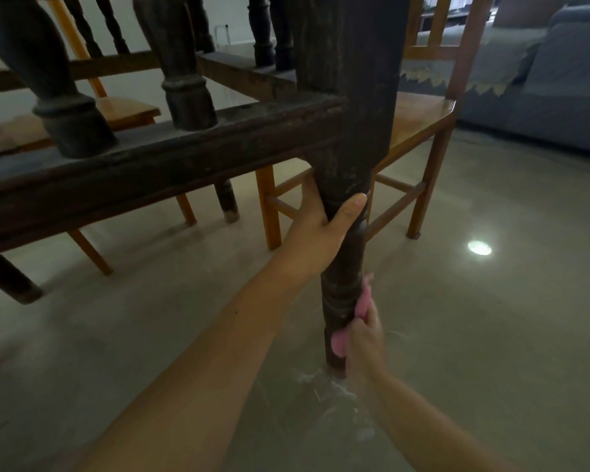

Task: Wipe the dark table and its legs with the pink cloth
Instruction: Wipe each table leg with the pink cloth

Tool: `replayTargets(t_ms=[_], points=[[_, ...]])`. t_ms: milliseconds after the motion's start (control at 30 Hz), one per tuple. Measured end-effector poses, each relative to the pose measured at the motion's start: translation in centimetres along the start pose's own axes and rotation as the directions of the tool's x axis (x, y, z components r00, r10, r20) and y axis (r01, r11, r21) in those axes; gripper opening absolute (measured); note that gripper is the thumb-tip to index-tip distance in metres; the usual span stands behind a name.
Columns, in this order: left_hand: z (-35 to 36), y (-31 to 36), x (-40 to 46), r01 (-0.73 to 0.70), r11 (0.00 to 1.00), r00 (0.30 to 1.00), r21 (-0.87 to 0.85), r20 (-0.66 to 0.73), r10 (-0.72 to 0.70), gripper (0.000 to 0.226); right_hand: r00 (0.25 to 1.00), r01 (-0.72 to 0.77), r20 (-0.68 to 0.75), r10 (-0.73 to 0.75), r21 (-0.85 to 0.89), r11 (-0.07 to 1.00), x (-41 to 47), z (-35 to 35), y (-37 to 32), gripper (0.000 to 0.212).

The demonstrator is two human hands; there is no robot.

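Observation:
I look from low down at the dark wooden table's near corner leg (343, 294), a turned post that reaches the floor. My left hand (321, 226) is wrapped around the leg just below the square block, thumb across the front. Lower down, my right hand (363, 338) presses the pink cloth (339, 342) against the leg's right side near its foot. The cloth shows above and below my fingers. A dusty dark lower rail (157, 165) with turned spindles runs left from the leg.
A light wooden chair (419, 120) stands right behind the leg, and another chair (123, 110) is at the left under the table. A grey sofa (542, 80) fills the back right. Dust and fluff (331, 386) lie on the glossy floor by the leg's foot.

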State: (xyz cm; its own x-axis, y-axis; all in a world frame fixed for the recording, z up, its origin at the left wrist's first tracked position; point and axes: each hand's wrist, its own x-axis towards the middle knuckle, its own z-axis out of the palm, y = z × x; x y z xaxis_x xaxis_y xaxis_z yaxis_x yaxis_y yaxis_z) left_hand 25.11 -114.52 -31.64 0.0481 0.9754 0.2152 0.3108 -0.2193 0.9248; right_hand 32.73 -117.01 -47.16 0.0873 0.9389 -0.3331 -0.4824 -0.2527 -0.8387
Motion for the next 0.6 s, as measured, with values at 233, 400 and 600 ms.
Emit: replayTargets(t_ms=[233, 400, 600], points=[[-0.3, -0.1, 0.3, 0.039, 0.999, 0.999, -0.036, 0.027, -0.038, 0.072, 0.976, 0.211, 0.13, -0.177, -0.322, 0.923, -0.6, -0.9, -3.4, 0.049], [-1.9, 2.2, -1.2, 0.166, 0.984, 0.98, 0.062, 0.102, -0.172, 0.068, 0.997, 0.071, 0.006, -0.078, -0.499, 0.864, -3.4, -3.4, -9.5, 0.023], [-4.1, 6.6, -8.2, 0.523, 0.826, 0.834, 0.211, 0.073, -0.547, 0.056, 0.999, 0.024, -0.014, -0.04, -0.606, 0.795, -9.2, -1.2, -18.9, 0.025]])
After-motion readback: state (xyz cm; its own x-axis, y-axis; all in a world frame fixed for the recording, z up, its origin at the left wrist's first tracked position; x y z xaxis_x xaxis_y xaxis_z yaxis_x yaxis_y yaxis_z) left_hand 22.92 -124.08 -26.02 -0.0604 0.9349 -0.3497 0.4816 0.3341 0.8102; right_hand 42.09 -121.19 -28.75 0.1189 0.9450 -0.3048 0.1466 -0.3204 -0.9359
